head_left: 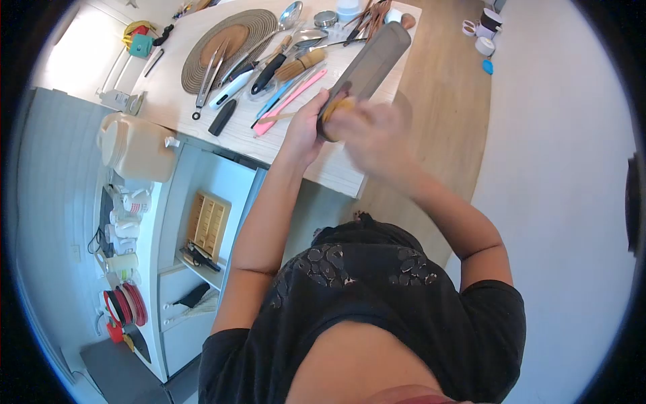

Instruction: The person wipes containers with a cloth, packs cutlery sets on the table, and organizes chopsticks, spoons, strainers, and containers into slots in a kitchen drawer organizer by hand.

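Observation:
My left hand [311, 129] grips the near end of a long, narrow, grey see-through bin [377, 64], which tilts up over the table edge. My right hand [378, 138], smeared by motion, is at the same end of the bin. A yellow piece [338, 108], perhaps a cloth or sponge, shows at its fingers, pressed into the bin. Left of my left hand lie a pink utensil [293, 101], a blue utensil [272, 101] and a wooden-handled brush [299, 65]. Beyond them is a black-handled utensil [269, 73].
Tongs [210, 79] rest on a round woven mat [250, 27]. A black handle [223, 118] lies near the table's left edge. Below stands an open drawer [229, 172] with a wooden organizer [208, 224]. A beige jug [138, 148] stands on the left counter. Round containers [486, 30] are on the right.

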`<state>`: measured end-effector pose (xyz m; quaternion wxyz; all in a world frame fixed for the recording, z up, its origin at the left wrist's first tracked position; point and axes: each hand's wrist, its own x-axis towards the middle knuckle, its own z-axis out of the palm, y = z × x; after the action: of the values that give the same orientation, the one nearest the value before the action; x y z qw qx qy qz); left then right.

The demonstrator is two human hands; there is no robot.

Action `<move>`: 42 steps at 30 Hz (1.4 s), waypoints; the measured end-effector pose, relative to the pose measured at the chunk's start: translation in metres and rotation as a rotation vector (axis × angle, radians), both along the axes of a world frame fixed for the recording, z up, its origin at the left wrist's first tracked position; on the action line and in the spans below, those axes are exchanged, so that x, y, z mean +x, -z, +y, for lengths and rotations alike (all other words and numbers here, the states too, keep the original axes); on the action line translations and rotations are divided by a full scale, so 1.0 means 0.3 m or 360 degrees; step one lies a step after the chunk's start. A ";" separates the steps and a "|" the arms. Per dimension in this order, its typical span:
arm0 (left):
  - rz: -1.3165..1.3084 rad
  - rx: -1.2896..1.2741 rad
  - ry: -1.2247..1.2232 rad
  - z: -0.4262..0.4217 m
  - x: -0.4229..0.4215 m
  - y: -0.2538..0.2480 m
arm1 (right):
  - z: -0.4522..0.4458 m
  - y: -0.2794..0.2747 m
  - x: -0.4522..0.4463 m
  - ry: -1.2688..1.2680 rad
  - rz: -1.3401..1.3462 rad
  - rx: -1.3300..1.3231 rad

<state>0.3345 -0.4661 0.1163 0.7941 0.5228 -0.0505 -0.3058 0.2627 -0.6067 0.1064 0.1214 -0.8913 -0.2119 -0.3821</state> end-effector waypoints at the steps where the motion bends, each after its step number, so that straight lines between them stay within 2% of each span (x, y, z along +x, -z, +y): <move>1: 0.0008 0.0023 -0.0087 -0.003 -0.012 -0.024 | 0.006 0.020 -0.012 0.0010 -0.0012 0.0003; 6: -0.0037 0.0034 0.0017 0.045 -0.023 -0.006 | -0.090 0.035 0.032 -0.0062 -0.0477 -0.0311; 9: -0.0102 0.0229 0.0190 0.117 -0.006 -0.062 | -0.197 -0.002 0.117 0.0155 -0.0457 -0.0235; 11: -0.0122 -0.0244 0.0475 0.143 -0.001 -0.077 | -0.188 -0.023 0.114 0.0109 -0.0562 -0.0322; 12: -0.0174 -0.0343 0.0166 0.140 -0.040 -0.131 | -0.155 -0.033 0.103 0.0161 -0.0499 -0.0301; 13: -0.0182 -0.0343 0.0173 0.126 -0.057 -0.137 | -0.125 -0.044 0.093 0.0209 -0.0437 -0.0282; 15: -0.0881 -0.0217 -0.0531 0.076 -0.080 -0.141 | -0.076 -0.081 0.078 0.0231 -0.0445 -0.0146; 17: -0.0902 -0.0295 -0.0593 0.018 -0.081 -0.126 | 0.006 -0.085 0.053 0.0224 -0.0414 0.0002; 19: -0.0952 -0.0468 -0.0700 -0.027 -0.044 -0.113 | 0.087 -0.068 0.036 0.0046 -0.0379 0.0251; 20: -0.0849 -0.0507 -0.0780 -0.019 -0.012 -0.109 | 0.107 -0.043 0.032 0.0034 -0.0362 0.0307; 21: -0.0846 -0.0504 -0.0788 0.000 0.005 -0.125 | 0.103 -0.015 0.028 0.0027 -0.0357 0.0308; 23: -0.0445 -0.0872 -0.0862 0.046 0.025 -0.178 | 0.064 0.034 0.015 0.0119 -0.0319 0.0317; 24: -0.0540 -0.0794 -0.0816 0.062 0.028 -0.199 | 0.053 0.042 0.013 0.0103 -0.0311 0.0312; 27: -0.0473 -0.0644 -0.0742 0.072 0.039 -0.222 | 0.020 0.045 0.005 -0.0096 -0.0267 0.0249; 29: -0.0515 -0.0517 -0.0783 0.103 0.070 -0.211 | -0.012 -0.014 0.021 -0.0593 0.0197 0.0453; 30: -0.0573 -0.0378 -0.0761 0.119 0.085 -0.191 | -0.016 -0.046 0.034 -0.0617 0.0180 0.0455; 32: -0.0521 -0.0222 -0.0660 0.133 0.084 -0.165 | -0.027 -0.110 0.051 -0.0493 -0.0135 0.0462; 33: -0.0524 -0.0224 -0.0657 0.115 0.074 -0.168 | -0.020 -0.158 0.070 -0.0491 -0.0139 0.0460; 35: -0.0457 -0.0371 -0.0754 0.054 0.035 -0.186 | 0.035 -0.244 0.126 -0.0372 -0.0665 0.0461; 37: -0.0500 -0.0427 -0.0644 0.012 -0.013 -0.209 | 0.102 -0.262 0.180 -0.0278 -0.0686 0.0390; 39: -0.0706 -0.0282 -0.0736 -0.022 -0.035 -0.215 | 0.141 -0.258 0.191 -0.0196 -0.0714 0.0329; 40: -0.0617 -0.0373 -0.0886 -0.037 -0.041 -0.234 | 0.163 -0.244 0.177 -0.0067 -0.0633 0.0314; 42: -0.0661 -0.0308 -0.0846 0.022 0.017 -0.204 | 0.186 -0.190 0.127 0.0145 -0.0440 0.0235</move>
<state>0.3396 -0.4594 0.1776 0.8645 0.4912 -0.1019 0.0307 0.3009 -0.5508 0.1633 0.1386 -0.8276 -0.1572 -0.5208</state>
